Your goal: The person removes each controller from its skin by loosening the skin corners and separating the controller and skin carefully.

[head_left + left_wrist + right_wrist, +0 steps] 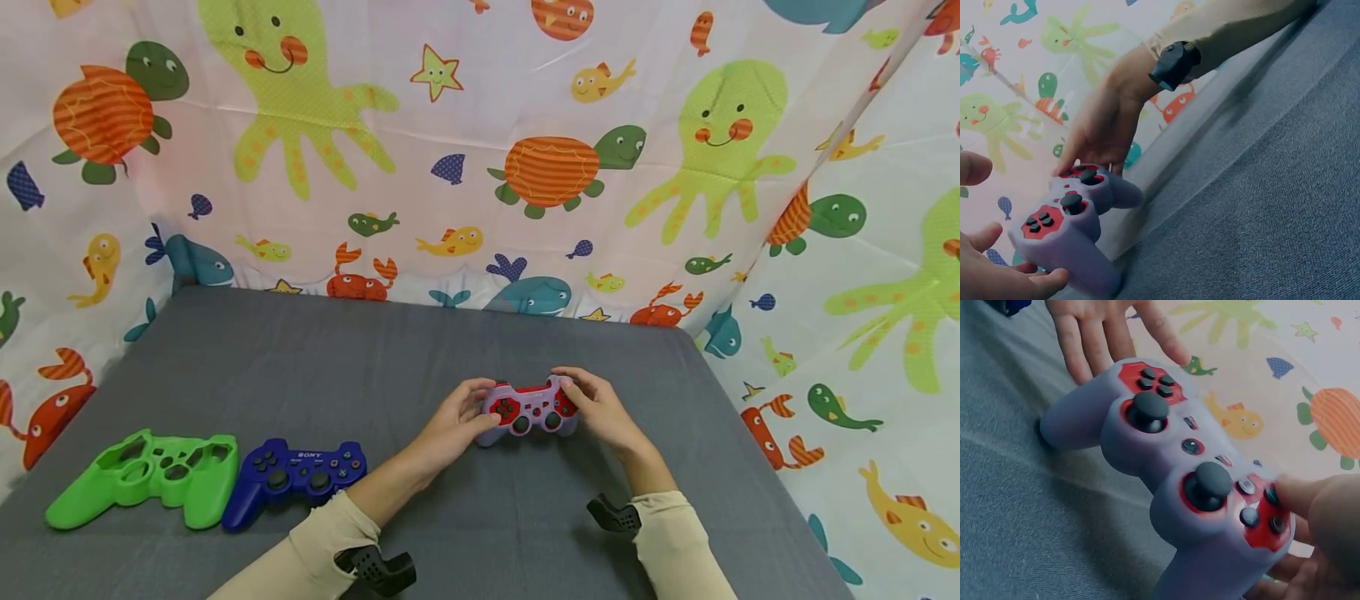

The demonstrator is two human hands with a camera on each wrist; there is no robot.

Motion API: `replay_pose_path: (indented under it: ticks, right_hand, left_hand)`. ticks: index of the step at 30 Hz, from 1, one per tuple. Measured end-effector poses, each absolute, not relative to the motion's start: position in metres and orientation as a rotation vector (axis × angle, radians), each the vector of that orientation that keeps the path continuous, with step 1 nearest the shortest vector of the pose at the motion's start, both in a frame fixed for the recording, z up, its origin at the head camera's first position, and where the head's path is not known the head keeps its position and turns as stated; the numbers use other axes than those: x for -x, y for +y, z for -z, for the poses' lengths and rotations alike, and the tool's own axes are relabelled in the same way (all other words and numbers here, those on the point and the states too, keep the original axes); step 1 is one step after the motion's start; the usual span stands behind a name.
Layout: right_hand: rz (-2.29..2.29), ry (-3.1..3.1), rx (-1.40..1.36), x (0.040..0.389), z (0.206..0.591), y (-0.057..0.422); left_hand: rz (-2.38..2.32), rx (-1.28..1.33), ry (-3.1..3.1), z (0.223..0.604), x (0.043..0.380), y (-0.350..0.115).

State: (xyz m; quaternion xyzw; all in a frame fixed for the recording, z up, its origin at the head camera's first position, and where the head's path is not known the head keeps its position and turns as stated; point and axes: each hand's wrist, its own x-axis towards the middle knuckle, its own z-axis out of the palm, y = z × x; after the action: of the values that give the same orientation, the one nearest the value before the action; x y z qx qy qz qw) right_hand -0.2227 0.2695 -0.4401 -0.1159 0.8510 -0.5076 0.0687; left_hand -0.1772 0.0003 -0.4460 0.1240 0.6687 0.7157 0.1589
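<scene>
Lilac game controller [534, 402] with a red face is held over the gray tabletop [300, 358], its long axis running left to right between the left hand [450, 421] and the right hand [600, 412], handles pointing near. The right hand has hold of the right end, its grip closed, thumb [1307, 497] over the face buttons and fingers round the far edge; the left is just beside the opposite end. In the head view the left thumb seems to rest on the casing; the right-wrist view shows that grip loose, fingers [1094, 340] straight and spread, and whether they touch I cannot tell. Only the head view takes in a whole blue controller [300, 469] beside a green controller shell [157, 477] at near left.
</scene>
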Motion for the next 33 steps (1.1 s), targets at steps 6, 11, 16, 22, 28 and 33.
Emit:
replay_pose_path:
  ticks: [6,11,16,22,28,33]
  right_hand:
    - [1.513,2.533,0.381,0.223,0.437,0.273]
    - [1.47,2.491,0.406,0.223,0.437,0.281]
    - [1.483,2.397,0.477,0.222,0.435,0.283]
    - [1.513,2.346,0.559,0.222,0.435,0.283]
    - [1.492,2.313,0.627,0.222,0.435,0.285]
    - [1.474,2.268,0.663,0.223,0.436,0.287]
  left_hand:
    - [-2.037,-0.345,1.995,0.445,0.178,-0.001]
    - [-1.997,-0.342,2.075,0.447,0.176,0.001]
    - [-1.904,-0.374,2.086,0.453,0.178,-0.001]
    - [-1.824,-0.424,2.102,0.458,0.179,0.0]
    - [-1.844,-0.459,2.182,0.452,0.179,-0.003]
    - [-1.801,-0.51,2.165,0.449,0.179,-0.005]
